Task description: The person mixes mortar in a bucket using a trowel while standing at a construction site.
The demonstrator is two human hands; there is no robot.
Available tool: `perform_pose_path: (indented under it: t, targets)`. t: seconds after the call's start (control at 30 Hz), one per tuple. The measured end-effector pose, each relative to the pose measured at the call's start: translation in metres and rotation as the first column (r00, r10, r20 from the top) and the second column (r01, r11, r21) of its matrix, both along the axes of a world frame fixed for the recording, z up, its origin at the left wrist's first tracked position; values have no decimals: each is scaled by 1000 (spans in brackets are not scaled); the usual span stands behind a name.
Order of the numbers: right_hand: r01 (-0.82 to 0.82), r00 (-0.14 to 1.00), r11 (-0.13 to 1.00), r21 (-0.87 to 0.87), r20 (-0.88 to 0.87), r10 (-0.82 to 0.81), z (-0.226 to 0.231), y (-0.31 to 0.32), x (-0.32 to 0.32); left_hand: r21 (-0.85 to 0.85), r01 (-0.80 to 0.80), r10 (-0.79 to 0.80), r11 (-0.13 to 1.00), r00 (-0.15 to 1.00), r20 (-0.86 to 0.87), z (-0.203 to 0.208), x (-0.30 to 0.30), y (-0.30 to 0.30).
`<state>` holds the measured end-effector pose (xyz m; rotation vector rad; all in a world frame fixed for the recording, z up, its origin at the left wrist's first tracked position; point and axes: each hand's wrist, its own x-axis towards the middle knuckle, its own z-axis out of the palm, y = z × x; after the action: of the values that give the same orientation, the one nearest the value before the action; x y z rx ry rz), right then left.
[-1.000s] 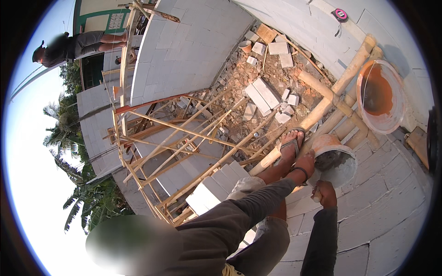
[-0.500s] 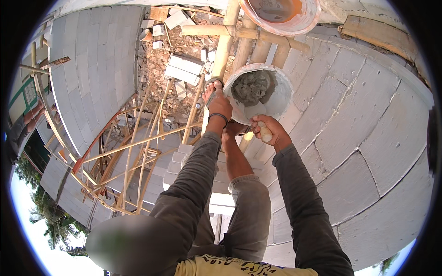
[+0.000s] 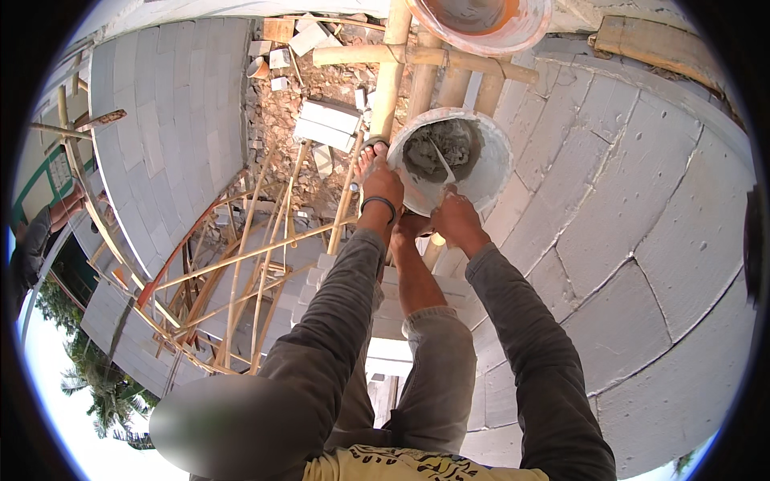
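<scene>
A white bucket (image 3: 495, 164) holds wet grey mortar (image 3: 425, 152), heaped toward its left and far side. My left hand (image 3: 383, 187), with a dark band at its wrist, is closed at the bucket's left rim. My right hand (image 3: 458, 218) is wrapped round the handle of a trowel (image 3: 447, 170) at the near rim. The trowel's blade stands edge-on, with its tip in the mortar. Its handle is hidden under my fingers. My bare foot (image 3: 370, 156) in a sandal rests on bamboo just left of the bucket.
Bamboo poles (image 3: 391, 88) run under and beyond the bucket. A second bucket (image 3: 481, 40) with an orange-stained inside stands at the far side. A pale block wall (image 3: 609, 232) rises on the right. Down left lie rubble, white blocks (image 3: 327, 122) and bamboo scaffolding (image 3: 257, 252).
My right hand has rolled over and shifted slightly left, hiding the trowel handle. The blade has turned from flat to edge-on and reaches farther into the mortar. My left hand stays at the rim.
</scene>
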<state>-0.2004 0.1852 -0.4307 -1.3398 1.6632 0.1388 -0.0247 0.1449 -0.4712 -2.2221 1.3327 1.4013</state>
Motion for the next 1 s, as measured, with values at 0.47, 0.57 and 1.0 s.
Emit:
perform_pose_path:
  t: [0.47,0.57,1.0]
  targets:
    - [396,880,720,570,-13,-474,62,-67,-30,-86,65,-48,994,982,181,-5,20,0]
    - [-87,983,982,167,-145,112,23,-34,-37,-73,-20,25,997,997,73,-1,17,0]
    - [242,952,888,392,82,-296,17,-17,29,-302,150,-86,941,973,214,-4,-7,10]
